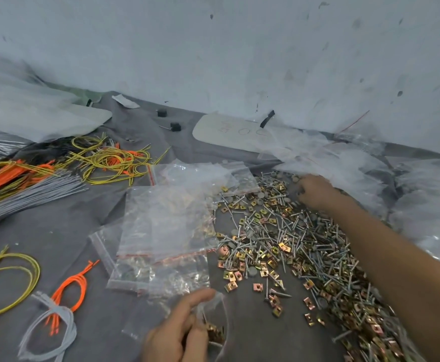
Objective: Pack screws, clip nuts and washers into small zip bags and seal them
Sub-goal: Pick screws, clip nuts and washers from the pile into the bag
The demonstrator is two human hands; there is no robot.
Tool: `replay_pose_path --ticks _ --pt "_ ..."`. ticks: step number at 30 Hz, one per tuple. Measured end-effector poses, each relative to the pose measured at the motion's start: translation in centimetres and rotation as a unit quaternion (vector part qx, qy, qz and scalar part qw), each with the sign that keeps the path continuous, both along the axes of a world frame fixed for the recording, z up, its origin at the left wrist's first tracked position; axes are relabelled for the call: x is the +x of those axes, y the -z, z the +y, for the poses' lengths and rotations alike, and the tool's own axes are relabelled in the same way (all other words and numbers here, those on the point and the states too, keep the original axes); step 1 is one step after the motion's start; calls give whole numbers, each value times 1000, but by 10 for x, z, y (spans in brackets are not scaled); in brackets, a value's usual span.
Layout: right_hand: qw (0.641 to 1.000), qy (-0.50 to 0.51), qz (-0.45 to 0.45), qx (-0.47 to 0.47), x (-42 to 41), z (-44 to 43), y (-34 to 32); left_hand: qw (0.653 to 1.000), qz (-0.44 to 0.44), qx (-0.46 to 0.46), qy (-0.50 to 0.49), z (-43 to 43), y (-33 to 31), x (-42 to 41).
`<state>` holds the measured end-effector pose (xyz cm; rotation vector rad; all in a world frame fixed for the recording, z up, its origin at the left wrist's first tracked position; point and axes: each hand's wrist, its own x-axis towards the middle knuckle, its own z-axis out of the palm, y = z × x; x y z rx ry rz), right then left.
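Near edge: my left hand (177,333) pinches a small bag (222,301) holding clip nuts (215,333). Right hand (315,190) on far washers (286,176), grip indiscernible.

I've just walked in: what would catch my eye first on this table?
The glittering heap of screws, clip nuts and washers stands out first, spread over the grey cloth right of centre. Just left of it lies a stack of clear zip bags. Farther left, toward the back, bright orange and yellow ties lie in a tangle.
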<state>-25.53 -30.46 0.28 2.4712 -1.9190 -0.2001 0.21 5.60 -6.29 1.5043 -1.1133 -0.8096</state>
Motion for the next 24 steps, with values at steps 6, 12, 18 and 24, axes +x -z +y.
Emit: replay_pose_path --ticks 6,12,18,24 --pt "998 27 -64 8 0 7 -3 1000 -24 -12 -7 -1 -9 -2" --pt "974 66 -217 3 -10 27 -8 1000 -15 -18 0 -1 -16 -3" --pt "919 76 -385 28 -6 79 -37 999 -23 -25 -6 0 -22 -2" --pt "901 -11 -416 122 19 195 -36 999 -40 -31 8 0 -20 2"
